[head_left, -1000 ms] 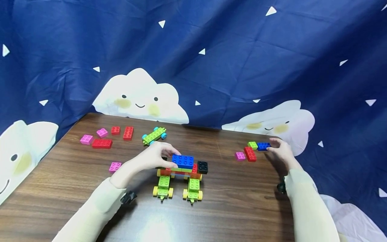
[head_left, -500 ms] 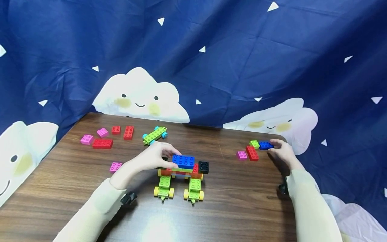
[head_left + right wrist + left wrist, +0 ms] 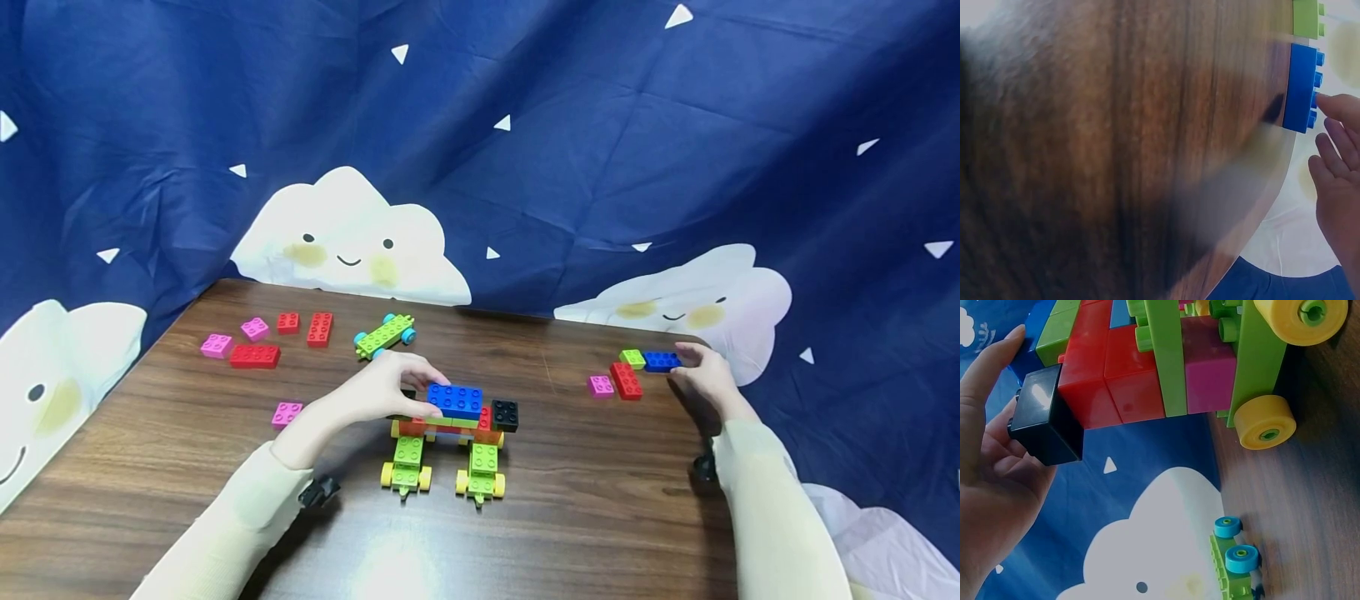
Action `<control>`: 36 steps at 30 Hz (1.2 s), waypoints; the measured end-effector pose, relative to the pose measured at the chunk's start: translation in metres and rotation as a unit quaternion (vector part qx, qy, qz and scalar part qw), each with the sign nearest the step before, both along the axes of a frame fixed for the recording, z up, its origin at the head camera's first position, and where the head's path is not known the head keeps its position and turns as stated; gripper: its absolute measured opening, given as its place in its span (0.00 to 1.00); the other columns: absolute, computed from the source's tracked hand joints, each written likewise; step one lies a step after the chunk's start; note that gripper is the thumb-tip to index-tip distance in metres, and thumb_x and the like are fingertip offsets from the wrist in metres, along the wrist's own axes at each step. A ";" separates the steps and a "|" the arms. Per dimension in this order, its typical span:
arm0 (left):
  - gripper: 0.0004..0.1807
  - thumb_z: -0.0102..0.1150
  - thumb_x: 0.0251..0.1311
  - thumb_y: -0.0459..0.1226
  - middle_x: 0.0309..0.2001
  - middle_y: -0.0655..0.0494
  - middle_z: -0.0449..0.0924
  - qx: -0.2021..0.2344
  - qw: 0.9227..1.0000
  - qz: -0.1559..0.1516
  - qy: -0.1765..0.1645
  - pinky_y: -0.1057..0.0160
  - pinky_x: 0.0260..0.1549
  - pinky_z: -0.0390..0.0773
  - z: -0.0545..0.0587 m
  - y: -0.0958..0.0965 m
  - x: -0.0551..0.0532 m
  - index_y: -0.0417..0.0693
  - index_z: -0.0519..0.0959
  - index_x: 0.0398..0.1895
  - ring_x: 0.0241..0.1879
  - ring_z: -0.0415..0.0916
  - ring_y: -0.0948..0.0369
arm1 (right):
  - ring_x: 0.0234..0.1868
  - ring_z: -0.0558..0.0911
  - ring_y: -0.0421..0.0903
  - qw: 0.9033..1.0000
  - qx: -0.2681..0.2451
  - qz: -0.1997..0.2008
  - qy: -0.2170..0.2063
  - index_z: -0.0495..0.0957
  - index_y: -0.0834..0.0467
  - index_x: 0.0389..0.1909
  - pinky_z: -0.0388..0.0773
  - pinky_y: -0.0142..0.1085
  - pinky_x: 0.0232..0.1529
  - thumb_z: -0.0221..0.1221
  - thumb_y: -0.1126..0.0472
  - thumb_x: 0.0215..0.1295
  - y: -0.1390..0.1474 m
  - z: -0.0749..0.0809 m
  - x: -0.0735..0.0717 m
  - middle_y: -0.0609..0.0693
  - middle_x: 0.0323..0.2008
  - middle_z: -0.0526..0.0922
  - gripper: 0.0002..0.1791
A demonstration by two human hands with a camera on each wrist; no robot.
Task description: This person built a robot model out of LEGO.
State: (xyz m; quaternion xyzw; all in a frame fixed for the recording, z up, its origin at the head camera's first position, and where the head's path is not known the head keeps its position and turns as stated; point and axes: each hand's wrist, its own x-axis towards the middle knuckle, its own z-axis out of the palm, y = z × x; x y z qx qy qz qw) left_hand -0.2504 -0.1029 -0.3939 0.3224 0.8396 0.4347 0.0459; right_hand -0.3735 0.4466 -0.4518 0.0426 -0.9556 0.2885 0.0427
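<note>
Blue top brick (image 3: 456, 402), mid-frame, is pinched at its left end by the left hand (image 3: 396, 387): thumb on the near side, fingers on the far side, narrow grip. It sits atop the wheeled build (image 3: 452, 423), long axis running left-right. Left wrist view shows a fingertip on the brick, black block (image 3: 1047, 415) right beside that hand.

Right hand (image 3: 705, 373) is out at the right of the frame, at the far blue brick (image 3: 662, 362). Thumb and forefinger stand apart about its right end. Can't tell if they grip it: right wrist view has a fingertip right at the studs, but the back side is hidden.

Key relation, my read: far blue brick lies just left of the right hand, long axis also roughly left-right, so the fingers come at its short end. Right hand clearly nearer; left hand well apart, over at the build.

Further out: lime brick (image 3: 632, 359) at the brick's left end, touching or nearly. Red brick (image 3: 627, 381) just below-left in frame, pink brick (image 3: 601, 386) left of that. Upper left of the bench (image 3: 585, 500): lime car base (image 3: 385, 335), then loose red bricks (image 3: 254, 357).
</note>
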 end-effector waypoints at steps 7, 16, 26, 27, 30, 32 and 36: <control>0.19 0.74 0.50 0.42 0.41 0.59 0.84 0.002 1.000 -0.006 -0.008 0.62 0.47 0.81 0.000 0.001 0.000 0.49 0.85 0.46 0.39 0.80 0.64 | 0.63 0.67 0.73 0.999 0.004 0.007 -0.036 0.63 0.73 0.65 0.65 0.62 0.61 0.60 0.68 0.61 -0.001 0.001 -0.001 0.76 0.63 0.65 0.32; 0.19 0.74 0.50 0.42 0.40 0.59 0.84 0.001 1.000 -0.006 -0.006 0.63 0.47 0.81 0.000 0.002 0.000 0.49 0.85 0.46 0.39 0.80 0.63 | 0.67 0.58 0.75 0.996 0.026 0.012 -0.081 0.59 0.71 0.69 0.57 0.65 0.65 0.61 0.65 0.63 0.000 0.000 -0.005 0.78 0.67 0.58 0.35; 0.19 0.74 0.51 0.42 0.42 0.59 0.84 -0.007 1.000 -0.003 0.002 0.59 0.50 0.81 -0.001 0.001 0.000 0.49 0.85 0.47 0.42 0.81 0.64 | 0.59 0.69 0.73 0.999 0.025 0.011 -0.034 0.66 0.75 0.61 0.66 0.61 0.59 0.61 0.67 0.62 0.000 -0.005 -0.003 0.77 0.60 0.68 0.29; 0.19 0.74 0.51 0.42 0.42 0.59 0.84 -0.008 1.000 -0.003 0.001 0.58 0.51 0.81 -0.001 0.001 0.000 0.49 0.85 0.47 0.42 0.81 0.63 | 0.59 0.70 0.72 0.999 0.022 0.009 -0.031 0.67 0.75 0.60 0.66 0.61 0.58 0.61 0.68 0.61 0.000 -0.005 -0.003 0.77 0.60 0.69 0.28; 0.19 0.74 0.51 0.42 0.42 0.59 0.84 -0.007 1.000 -0.001 -0.001 0.57 0.52 0.80 0.000 0.000 0.000 0.49 0.85 0.47 0.43 0.81 0.63 | 0.58 0.71 0.72 1.000 0.016 0.006 -0.024 0.67 0.75 0.60 0.67 0.61 0.58 0.62 0.68 0.61 0.000 -0.006 -0.004 0.77 0.59 0.70 0.28; 0.19 0.74 0.51 0.42 0.42 0.59 0.84 -0.006 1.000 -0.001 -0.002 0.56 0.53 0.80 0.000 0.000 0.000 0.49 0.85 0.47 0.44 0.81 0.63 | 0.59 0.70 0.73 1.000 0.015 0.007 -0.022 0.66 0.75 0.60 0.66 0.61 0.59 0.62 0.68 0.60 0.000 -0.007 -0.004 0.77 0.59 0.69 0.29; 0.19 0.74 0.51 0.42 0.42 0.59 0.84 -0.005 1.000 -0.001 -0.003 0.57 0.52 0.81 0.000 0.000 0.000 0.49 0.85 0.47 0.43 0.81 0.63 | 0.60 0.69 0.73 0.999 0.015 0.014 -0.030 0.64 0.76 0.62 0.66 0.60 0.60 0.62 0.68 0.61 -0.002 -0.007 -0.006 0.78 0.61 0.67 0.31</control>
